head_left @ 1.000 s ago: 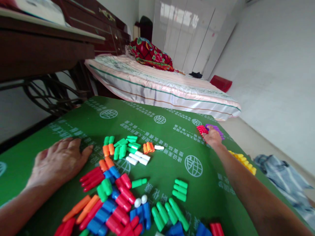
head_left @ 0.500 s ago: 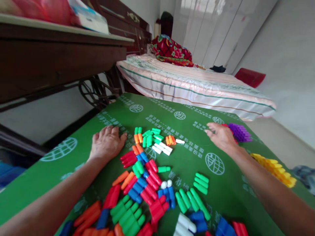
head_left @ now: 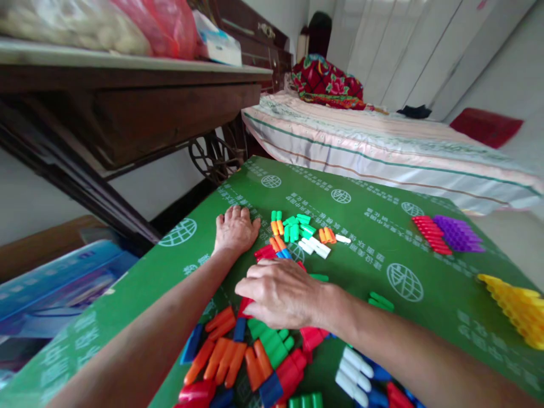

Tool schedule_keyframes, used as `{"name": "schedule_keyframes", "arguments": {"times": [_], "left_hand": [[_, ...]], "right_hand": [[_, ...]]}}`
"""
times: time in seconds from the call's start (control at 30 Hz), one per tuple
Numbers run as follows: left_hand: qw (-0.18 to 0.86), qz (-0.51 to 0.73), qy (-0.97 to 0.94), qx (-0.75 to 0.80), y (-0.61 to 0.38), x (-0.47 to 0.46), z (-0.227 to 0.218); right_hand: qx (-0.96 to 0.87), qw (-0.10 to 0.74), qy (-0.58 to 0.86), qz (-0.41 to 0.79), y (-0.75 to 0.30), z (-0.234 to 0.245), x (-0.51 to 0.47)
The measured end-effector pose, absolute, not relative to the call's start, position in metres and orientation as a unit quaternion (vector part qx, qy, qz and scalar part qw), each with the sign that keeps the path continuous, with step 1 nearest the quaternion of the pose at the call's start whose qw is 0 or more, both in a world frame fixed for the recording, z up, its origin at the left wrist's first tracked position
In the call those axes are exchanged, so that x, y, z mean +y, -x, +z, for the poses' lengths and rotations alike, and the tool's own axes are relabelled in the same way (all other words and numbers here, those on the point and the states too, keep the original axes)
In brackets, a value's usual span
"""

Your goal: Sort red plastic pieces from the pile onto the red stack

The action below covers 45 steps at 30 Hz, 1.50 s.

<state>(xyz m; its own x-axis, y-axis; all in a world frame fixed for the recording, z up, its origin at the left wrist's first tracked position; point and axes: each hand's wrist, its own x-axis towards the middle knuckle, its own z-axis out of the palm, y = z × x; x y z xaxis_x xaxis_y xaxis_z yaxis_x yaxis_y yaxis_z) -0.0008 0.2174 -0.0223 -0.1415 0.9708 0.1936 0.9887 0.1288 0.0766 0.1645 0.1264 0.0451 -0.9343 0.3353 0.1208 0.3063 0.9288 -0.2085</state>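
Note:
My left hand lies flat on the green board, fingers slightly spread and holding nothing, just left of small green and orange plastic blocks. Over the middle of the block pile is my right hand, its fingers curled and pointing left. Whatever is under or between those fingers is hidden. Peg-shaped blocks in joined groups surround it: orange blocks, green blocks, red blocks and white blocks. Farther up lie more white blocks.
Toward the right edge sit a red row of joined blocks, a purple group and a yellow group. A dark wooden sewing table overhangs the left. Beyond the board stands a bed.
My right hand has moved from beside the red and purple blocks at the right to over the central pile. The view has turned rightward-shifted objects; my left hand stays on the board.

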Motion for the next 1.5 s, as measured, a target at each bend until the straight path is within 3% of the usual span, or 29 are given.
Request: {"name": "schedule_keyframes", "arguments": {"times": [0.2, 0.43, 0.57, 0.77, 0.87, 1.07, 1.3, 1.5], "left_hand": [[0.04, -0.099, 0.653, -0.75, 0.0, 0.216, -0.023], [0.039, -0.103, 0.656, -0.747, -0.001, 0.214, -0.021], [0.036, -0.103, 0.656, -0.747, -0.002, 0.214, -0.021], [0.037, -0.1, 0.653, -0.75, -0.001, 0.215, -0.022], [0.038, -0.099, 0.655, -0.749, 0.0, 0.216, -0.023], [0.039, -0.102, 0.661, -0.742, 0.002, 0.218, -0.021], [0.038, -0.098, 0.667, -0.737, 0.001, 0.22, -0.014], [0.027, -0.074, 0.675, -0.733, 0.0, 0.219, -0.004]], "right_hand": [[-0.986, 0.016, 0.15, 0.072, -0.164, 0.041, 0.117], [-0.969, 0.042, 0.211, 0.124, -0.189, 0.043, 0.14], [-0.961, 0.07, 0.257, 0.078, -0.184, 0.042, 0.16], [-0.965, 0.004, 0.26, 0.02, -0.159, 0.033, 0.172], [-0.963, 0.043, 0.263, 0.04, -0.166, 0.034, 0.171], [-0.893, 0.218, 0.369, 0.134, -0.258, 0.032, 0.166], [-0.845, 0.137, 0.501, 0.127, -0.382, 0.0, 0.163], [-0.769, 0.168, 0.607, 0.108, -0.387, -0.008, 0.141]]}}
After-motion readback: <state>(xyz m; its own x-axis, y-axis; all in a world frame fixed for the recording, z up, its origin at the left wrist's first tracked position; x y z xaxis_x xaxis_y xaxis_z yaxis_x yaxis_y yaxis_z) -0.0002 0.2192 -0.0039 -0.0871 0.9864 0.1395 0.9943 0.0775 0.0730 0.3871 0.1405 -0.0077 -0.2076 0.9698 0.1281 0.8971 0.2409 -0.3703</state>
